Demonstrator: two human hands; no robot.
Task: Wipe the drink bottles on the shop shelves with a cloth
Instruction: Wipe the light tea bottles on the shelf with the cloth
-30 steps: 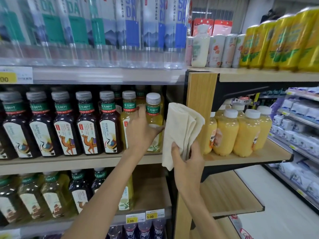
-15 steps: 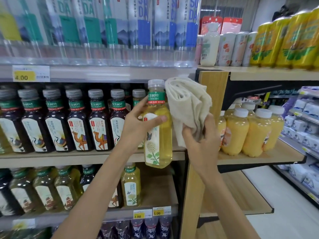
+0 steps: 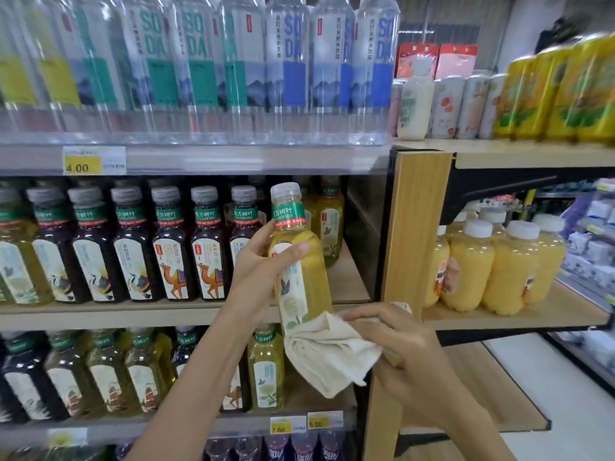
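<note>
My left hand (image 3: pixel 263 261) grips a yellow tea bottle (image 3: pixel 298 257) with a clear cap and green neck band, held upright in front of the middle shelf. My right hand (image 3: pixel 402 354) holds a cream cloth (image 3: pixel 327 352) wrapped around the bottle's base. A row of dark tea bottles (image 3: pixel 173 251) with camel and bird labels stands on the middle shelf to the left. More yellow tea bottles (image 3: pixel 327 221) stand behind the held one.
Clear soda water bottles (image 3: pixel 286 68) fill the top shelf. Orange juice bottles (image 3: pixel 492 267) sit on the wooden shelf (image 3: pixel 519 319) at right, yellow cans (image 3: pixel 562 91) above them. A wooden upright (image 3: pixel 412 227) divides the two units. Lower shelf holds more tea bottles (image 3: pixel 266 367).
My left hand lifted the yellow bottle off the middle shelf. The cloth in my right hand went from beside the bottle's top down to its base.
</note>
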